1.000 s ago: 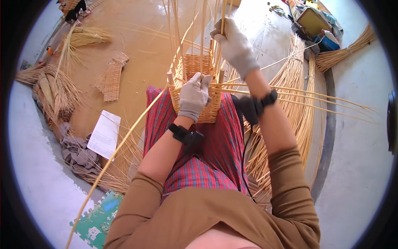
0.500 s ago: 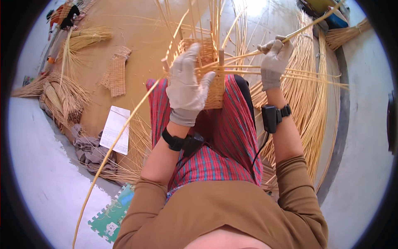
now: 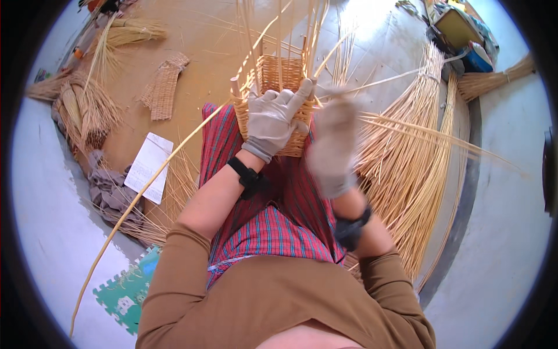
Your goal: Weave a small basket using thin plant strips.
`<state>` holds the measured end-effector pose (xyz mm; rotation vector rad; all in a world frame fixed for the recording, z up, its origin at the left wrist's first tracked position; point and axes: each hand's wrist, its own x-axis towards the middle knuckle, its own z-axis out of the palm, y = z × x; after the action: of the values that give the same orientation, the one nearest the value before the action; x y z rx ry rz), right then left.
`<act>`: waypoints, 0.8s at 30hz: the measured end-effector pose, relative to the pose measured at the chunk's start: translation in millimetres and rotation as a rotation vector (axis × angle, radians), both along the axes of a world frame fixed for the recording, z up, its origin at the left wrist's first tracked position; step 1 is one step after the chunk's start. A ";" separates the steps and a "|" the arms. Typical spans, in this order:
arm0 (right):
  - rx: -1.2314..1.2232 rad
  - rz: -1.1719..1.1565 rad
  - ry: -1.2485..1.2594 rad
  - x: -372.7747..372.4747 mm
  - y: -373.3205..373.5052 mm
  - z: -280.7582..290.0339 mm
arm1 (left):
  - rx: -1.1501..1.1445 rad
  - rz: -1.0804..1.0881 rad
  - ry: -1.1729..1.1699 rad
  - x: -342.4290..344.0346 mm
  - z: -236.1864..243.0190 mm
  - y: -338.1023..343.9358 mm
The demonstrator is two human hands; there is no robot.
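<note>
A small, square-cornered woven basket [image 3: 281, 70] with tall upright canes stands between my knees, over a red checked cloth. My left hand [image 3: 275, 119], in a pale glove, grips the front rim, its index finger reaching up to the right corner. My right hand [image 3: 333, 139], also gloved, is smeared by motion just right of the basket among loose canes; whether it holds any is unclear. A long thick cane [image 3: 145, 185] runs from the basket's left side down toward the lower left.
Bundles of canes [image 3: 407, 163] lie at my right and left [image 3: 93, 107]. Flat woven pieces [image 3: 164, 90], a white paper [image 3: 148, 168], grey cloth [image 3: 109, 192] and a green foam mat [image 3: 125, 294] lie at left. A pile of items [image 3: 462, 32] sits at back right.
My right hand has come down from up high toward the basket's right side. My left hand has shifted right across the front rim, its fingers now bent over it.
</note>
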<state>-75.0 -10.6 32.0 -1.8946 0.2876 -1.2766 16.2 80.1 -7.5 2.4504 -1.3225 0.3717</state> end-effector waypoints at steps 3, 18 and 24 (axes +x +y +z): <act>-0.175 0.547 0.191 8.7 31.0 -9.6 | 0.093 0.064 0.071 -6.7 5.6 -2.6; -0.010 0.236 0.954 34.1 -86.1 13.4 | -1.269 0.146 1.035 8.9 22.1 10.1; -0.599 -0.155 0.391 10.3 -45.2 15.9 | -1.262 -0.093 0.834 13.0 58.0 11.8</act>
<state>-64.7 -55.8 47.9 -2.6877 0.2757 -1.1628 29.2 91.9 50.5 1.2035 -0.5082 0.0610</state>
